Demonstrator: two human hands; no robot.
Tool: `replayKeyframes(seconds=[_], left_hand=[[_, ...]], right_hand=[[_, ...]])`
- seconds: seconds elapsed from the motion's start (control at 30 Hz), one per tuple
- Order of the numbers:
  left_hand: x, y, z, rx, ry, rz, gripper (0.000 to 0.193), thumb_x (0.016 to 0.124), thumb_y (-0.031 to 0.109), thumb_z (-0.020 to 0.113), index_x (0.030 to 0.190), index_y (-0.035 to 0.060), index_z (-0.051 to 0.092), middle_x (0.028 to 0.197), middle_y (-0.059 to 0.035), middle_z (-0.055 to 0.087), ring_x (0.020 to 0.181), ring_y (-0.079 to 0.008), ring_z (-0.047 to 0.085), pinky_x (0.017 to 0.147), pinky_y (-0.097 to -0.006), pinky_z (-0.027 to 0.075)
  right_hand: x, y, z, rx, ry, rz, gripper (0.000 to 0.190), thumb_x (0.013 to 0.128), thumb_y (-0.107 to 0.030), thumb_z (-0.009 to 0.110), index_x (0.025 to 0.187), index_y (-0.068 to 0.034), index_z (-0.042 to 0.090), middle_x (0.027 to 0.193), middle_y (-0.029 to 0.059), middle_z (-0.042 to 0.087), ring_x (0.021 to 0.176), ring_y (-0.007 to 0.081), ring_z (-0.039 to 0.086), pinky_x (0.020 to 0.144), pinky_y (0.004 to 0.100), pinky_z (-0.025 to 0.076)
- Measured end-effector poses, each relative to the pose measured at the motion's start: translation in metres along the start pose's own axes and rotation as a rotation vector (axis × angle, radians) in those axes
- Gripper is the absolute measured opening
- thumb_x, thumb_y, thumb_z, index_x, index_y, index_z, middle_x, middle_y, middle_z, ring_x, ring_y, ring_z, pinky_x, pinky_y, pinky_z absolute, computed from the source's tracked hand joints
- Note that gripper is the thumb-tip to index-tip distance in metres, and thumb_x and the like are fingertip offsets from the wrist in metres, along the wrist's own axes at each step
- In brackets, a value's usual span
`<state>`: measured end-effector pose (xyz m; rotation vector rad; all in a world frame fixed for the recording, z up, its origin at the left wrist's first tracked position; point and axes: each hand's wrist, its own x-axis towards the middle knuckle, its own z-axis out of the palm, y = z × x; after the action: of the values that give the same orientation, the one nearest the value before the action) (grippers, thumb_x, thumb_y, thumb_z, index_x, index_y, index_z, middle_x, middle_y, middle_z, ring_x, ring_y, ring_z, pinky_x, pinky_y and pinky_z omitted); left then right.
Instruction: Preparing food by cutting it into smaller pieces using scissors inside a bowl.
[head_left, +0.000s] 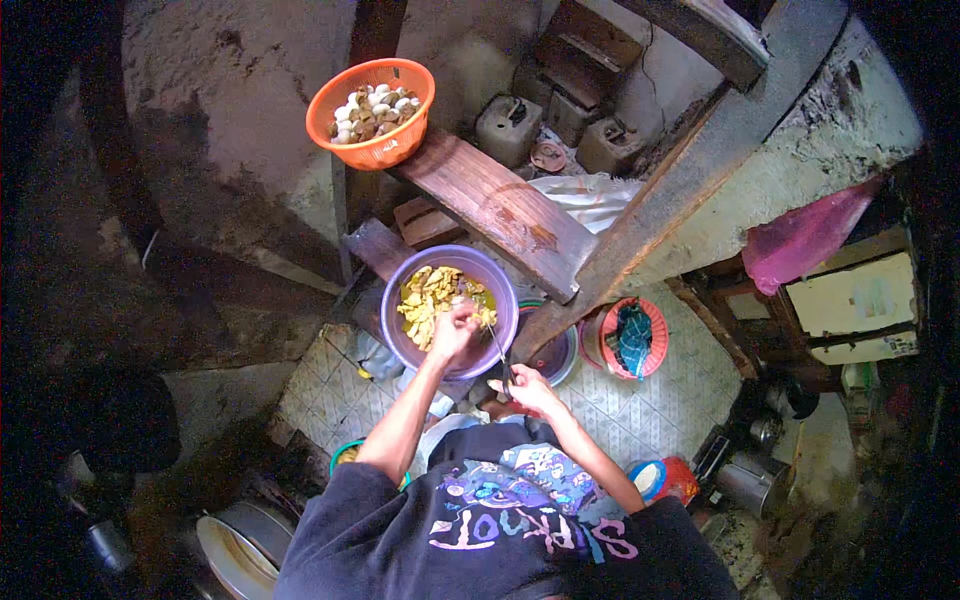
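Note:
Before me is a purple plastic basin (504, 283) with many yellow food pieces (426, 300) in some yellowish liquid. Over its right half reaches my left hand (454, 330), fingertips pinched together at what looks like a small yellow piece. My right hand (529, 391) grips the dark handles of a pair of scissors (501, 351) near the basin's lower right rim. The blades point up over the rim toward my left fingertips. Whether they touch the piece is too small to tell.
An orange plastic basket (375, 154) with white eggs and brown chunks stands on a wooden plank (517, 214) beyond the basin. A slanted wooden beam (667, 176) runs up to the right. A pink basket (657, 330) holds dark blue cloth. Plastic jerrycans (510, 133) stand at the back.

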<state>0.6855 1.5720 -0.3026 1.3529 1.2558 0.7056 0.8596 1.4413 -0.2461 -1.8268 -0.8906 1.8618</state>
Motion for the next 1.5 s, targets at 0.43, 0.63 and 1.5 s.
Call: replayKeyframes(seconds=[0.43,0.63,1.5], left_hand=[[-0.062,0.055,-0.017,0.169,0.279,-0.011,0.024,0.077,0.010,0.064,0.099,-0.0012,0.065,0.082,-0.0111,0.066,0.071,-0.0169,0.063,0.067,-0.0285,0.051],[-0.058,0.043,-0.026,0.088,0.223,-0.055,0.023,0.079,0.015,0.063,0.097,0.0016,0.067,0.073,-0.0080,0.066,0.066,-0.0127,0.062,0.063,-0.0260,0.049],[-0.040,0.045,0.010,-0.208,0.283,-0.221,0.016,0.084,0.013,0.059,0.090,0.0011,0.069,0.066,-0.0027,0.064,0.059,-0.0086,0.058,0.056,-0.0234,0.046]], right_hand=[[-0.012,-0.050,0.017,-0.077,-0.172,-0.082,0.042,0.076,-0.041,0.072,0.099,-0.008,0.060,0.062,-0.0067,0.050,0.051,0.0035,0.045,0.043,0.0194,0.034],[-0.008,-0.049,0.016,0.023,-0.202,-0.118,0.032,0.077,-0.027,0.074,0.100,-0.008,0.062,0.060,-0.0075,0.051,0.048,0.0026,0.044,0.043,0.0194,0.033],[-0.009,-0.030,0.020,-0.059,-0.025,-0.180,0.048,0.072,-0.043,0.074,0.099,-0.007,0.060,0.055,-0.0044,0.047,0.047,0.0062,0.041,0.043,0.0246,0.031]])
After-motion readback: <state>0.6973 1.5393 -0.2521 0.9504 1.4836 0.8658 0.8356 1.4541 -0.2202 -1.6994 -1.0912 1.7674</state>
